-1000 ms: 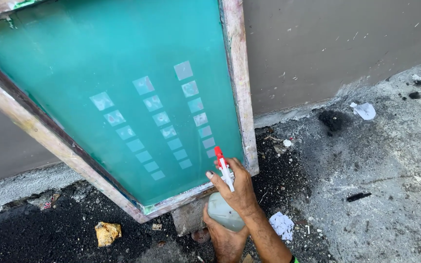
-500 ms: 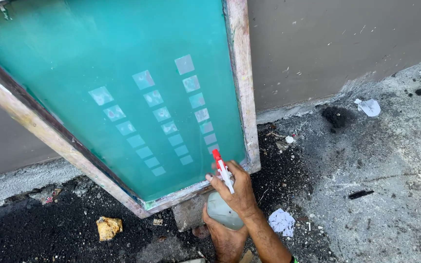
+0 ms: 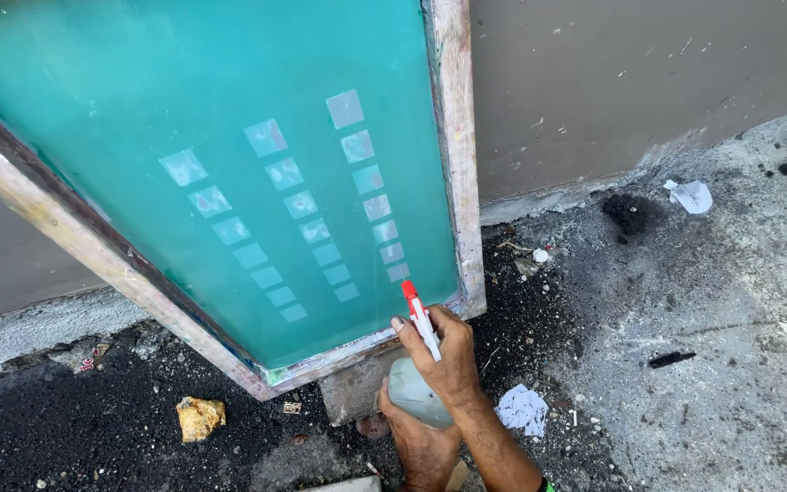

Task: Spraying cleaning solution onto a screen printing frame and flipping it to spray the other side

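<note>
Both arms enter from the bottom edge, bare to the forearm, with no sleeves or gloves. The right hand (image 3: 444, 360) has bare fingers (image 3: 412, 335), without rings. A thin green band (image 3: 544, 486) circles the right forearm, just above the bottom edge. The left hand (image 3: 421, 446) is bare too, mostly hidden beneath the right hand.

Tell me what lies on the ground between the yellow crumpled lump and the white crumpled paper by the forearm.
In the head view, between the yellow lump and the white paper lie dark wet ground, a grey block under the screen frame's corner, and both hands holding the spray bottle.
</note>
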